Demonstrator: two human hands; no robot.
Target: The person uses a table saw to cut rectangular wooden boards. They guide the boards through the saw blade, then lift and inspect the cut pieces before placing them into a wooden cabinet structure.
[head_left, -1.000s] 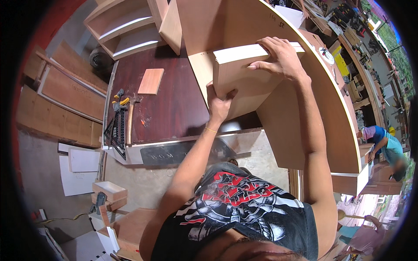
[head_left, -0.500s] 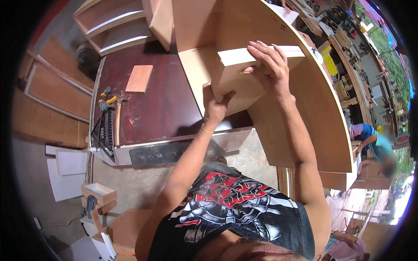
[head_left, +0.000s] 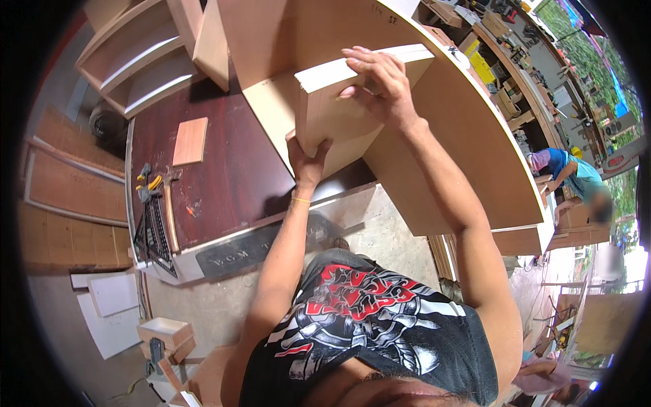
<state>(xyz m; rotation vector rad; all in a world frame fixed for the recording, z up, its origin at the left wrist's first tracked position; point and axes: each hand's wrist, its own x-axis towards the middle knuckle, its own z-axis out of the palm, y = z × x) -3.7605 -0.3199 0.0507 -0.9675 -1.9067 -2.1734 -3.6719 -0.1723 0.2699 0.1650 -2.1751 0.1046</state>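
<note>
A light wooden panel [head_left: 336, 112] with a pale, thick top edge stands inside a large open wooden cabinet carcass [head_left: 468, 149]. My left hand [head_left: 307, 159] is closed round its lower left corner, thumb on the near face. My right hand [head_left: 383, 85] grips the upper edge, fingers over the top and thumb against the near face. The carcass rests on a dark red-brown worktable [head_left: 230, 163], its curved side rising behind the panel. Whether the panel touches the carcass wall behind it is hidden.
On the table's left lie a hammer [head_left: 170, 214], a black speed square [head_left: 150, 237], yellow-handled tools [head_left: 150, 186] and a small wooden board [head_left: 190, 141]. An open shelf unit [head_left: 135, 57] stands at the back left. Another person [head_left: 576, 178] is at the far right.
The whole scene has shifted left and a little upward in the picture, as the head view turned. Both hands keep the same grip on the panel.
</note>
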